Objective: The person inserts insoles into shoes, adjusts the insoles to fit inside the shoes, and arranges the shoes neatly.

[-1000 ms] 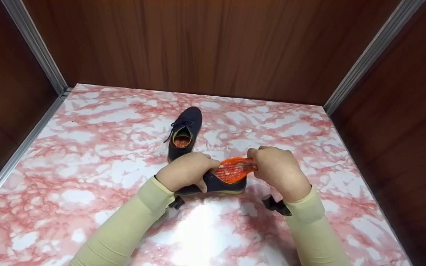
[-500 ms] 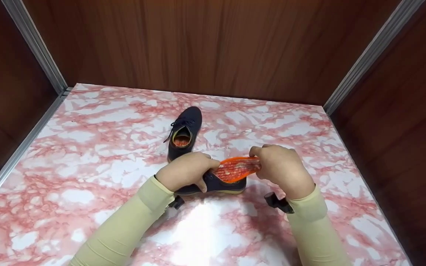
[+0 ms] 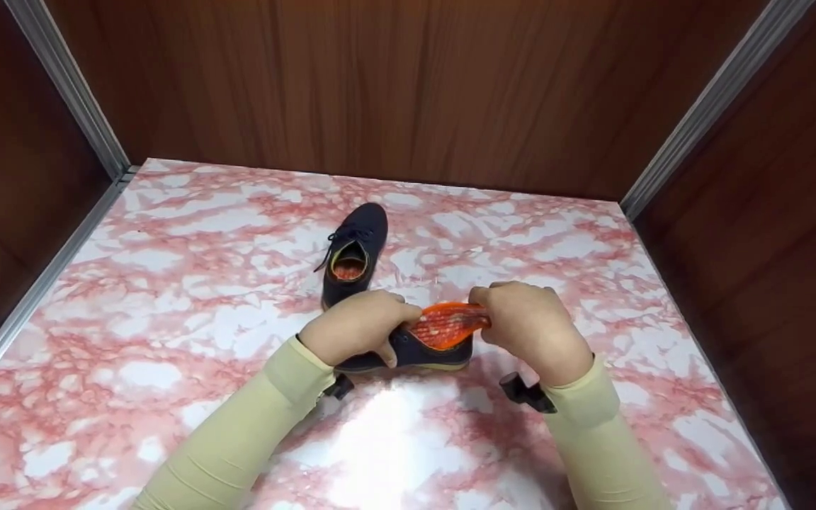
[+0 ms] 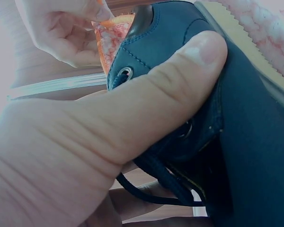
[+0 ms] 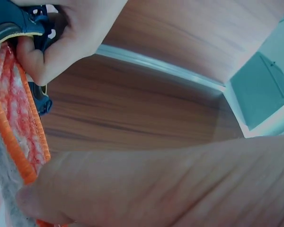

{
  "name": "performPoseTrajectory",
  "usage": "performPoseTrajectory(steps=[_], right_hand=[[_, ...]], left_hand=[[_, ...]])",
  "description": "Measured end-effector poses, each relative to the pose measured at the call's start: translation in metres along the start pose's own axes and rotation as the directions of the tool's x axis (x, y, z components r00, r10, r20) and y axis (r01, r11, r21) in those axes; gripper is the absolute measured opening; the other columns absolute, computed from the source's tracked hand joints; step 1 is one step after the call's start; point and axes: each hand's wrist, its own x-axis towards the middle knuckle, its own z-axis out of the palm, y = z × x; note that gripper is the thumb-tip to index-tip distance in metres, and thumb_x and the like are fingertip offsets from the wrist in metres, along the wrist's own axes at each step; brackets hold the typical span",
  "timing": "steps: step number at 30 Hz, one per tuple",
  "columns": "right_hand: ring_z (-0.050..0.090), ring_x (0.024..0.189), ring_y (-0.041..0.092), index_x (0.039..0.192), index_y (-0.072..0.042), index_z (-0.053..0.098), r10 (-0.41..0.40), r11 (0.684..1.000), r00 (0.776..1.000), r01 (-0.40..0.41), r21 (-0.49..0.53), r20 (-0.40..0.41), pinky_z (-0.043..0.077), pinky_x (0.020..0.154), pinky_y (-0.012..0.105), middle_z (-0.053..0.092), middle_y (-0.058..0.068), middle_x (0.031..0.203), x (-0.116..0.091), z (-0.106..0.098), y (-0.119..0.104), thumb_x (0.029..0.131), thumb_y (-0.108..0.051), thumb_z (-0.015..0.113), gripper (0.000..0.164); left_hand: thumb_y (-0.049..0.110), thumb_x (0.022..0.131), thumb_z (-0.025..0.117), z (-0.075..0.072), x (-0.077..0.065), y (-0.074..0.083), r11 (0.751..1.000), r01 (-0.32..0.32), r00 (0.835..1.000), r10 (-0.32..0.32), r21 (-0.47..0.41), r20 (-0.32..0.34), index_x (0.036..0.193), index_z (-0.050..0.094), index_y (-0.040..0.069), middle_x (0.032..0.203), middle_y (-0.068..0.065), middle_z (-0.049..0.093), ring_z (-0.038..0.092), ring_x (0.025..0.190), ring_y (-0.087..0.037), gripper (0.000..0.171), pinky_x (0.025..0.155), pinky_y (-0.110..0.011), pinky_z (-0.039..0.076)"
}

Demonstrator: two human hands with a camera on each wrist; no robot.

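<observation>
A dark navy shoe (image 3: 436, 355) lies crosswise on the table, toe to the left, heel to the right. My left hand (image 3: 360, 327) grips it over the laced front, thumb (image 4: 180, 80) along its near side and fingers beyond the opening. My right hand (image 3: 532, 326) pinches the heel end of an orange-edged, red-and-white insole (image 3: 445, 324). That insole slants up out of the shoe's opening, its front part hidden inside. In the right wrist view, the insole's orange edge (image 5: 7, 130) and grey underside show beside my thumb.
A second navy shoe (image 3: 365, 234) stands just behind, toe away from me, with a red insole inside and its laces tied. The table (image 3: 167, 319) has a red-and-white marbled top. Dark wood-grain panels (image 3: 408, 85) with metal edge strips enclose it on three sides.
My right hand shifted slightly right with the insole's end, then came back left, and the insole now bends more near its heel. My left hand and both shoes stay put.
</observation>
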Motion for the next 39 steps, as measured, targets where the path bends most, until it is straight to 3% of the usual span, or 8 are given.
performPoseTrajectory(steps=[12,28,31,36,39], right_hand=[[0.077,0.094,0.034,0.128,-0.020,0.070,-0.004,1.000,1.000,0.003,-0.018,-0.016,0.057,0.077,0.061,0.079,0.011,0.108,0.003,0.006,-0.007,0.085,-0.009,0.087,0.048],[0.073,0.076,0.032,0.105,-0.017,0.071,-0.110,0.993,0.988,0.105,-0.050,-0.112,0.057,0.061,0.054,0.075,0.007,0.085,0.003,0.016,-0.012,0.097,-0.023,0.084,0.017],[0.075,0.080,0.032,0.111,-0.018,0.072,-0.084,0.996,0.993,0.081,-0.043,-0.079,0.057,0.066,0.056,0.078,0.007,0.091,0.003,0.014,-0.012,0.094,-0.020,0.085,0.022],[0.076,0.094,0.034,0.129,-0.019,0.068,-0.003,0.999,1.000,0.003,-0.037,-0.010,0.057,0.078,0.061,0.078,0.010,0.108,0.005,0.010,-0.013,0.088,-0.015,0.087,0.045],[0.076,0.097,0.037,0.130,-0.019,0.065,0.004,0.999,1.000,-0.004,-0.041,-0.008,0.057,0.082,0.062,0.077,0.011,0.111,0.005,0.010,-0.014,0.089,-0.017,0.088,0.047]], left_hand=[[0.023,0.068,0.103,-0.001,0.002,0.001,1.000,0.028,1.000,-0.028,0.005,0.014,0.103,0.067,0.017,0.100,-0.003,0.073,0.071,0.094,-0.023,0.051,0.087,-0.041,0.059],[0.023,0.070,0.103,0.002,0.003,0.000,1.000,0.005,1.000,-0.005,0.023,0.003,0.104,0.066,0.017,0.097,-0.002,0.071,0.067,0.088,-0.020,0.050,0.082,-0.038,0.055],[0.023,0.070,0.103,0.002,0.003,0.000,1.000,0.005,1.000,-0.005,0.026,0.002,0.104,0.067,0.017,0.097,-0.001,0.071,0.068,0.089,-0.020,0.051,0.083,-0.038,0.056],[0.023,0.069,0.103,0.001,0.002,0.000,1.000,0.001,1.000,-0.001,0.024,-0.001,0.105,0.068,0.017,0.098,-0.002,0.072,0.069,0.089,-0.021,0.051,0.083,-0.039,0.057],[0.022,0.069,0.103,0.001,0.002,0.000,1.000,0.007,1.000,-0.007,0.022,0.004,0.104,0.067,0.017,0.097,-0.002,0.071,0.068,0.089,-0.021,0.051,0.082,-0.039,0.056]])
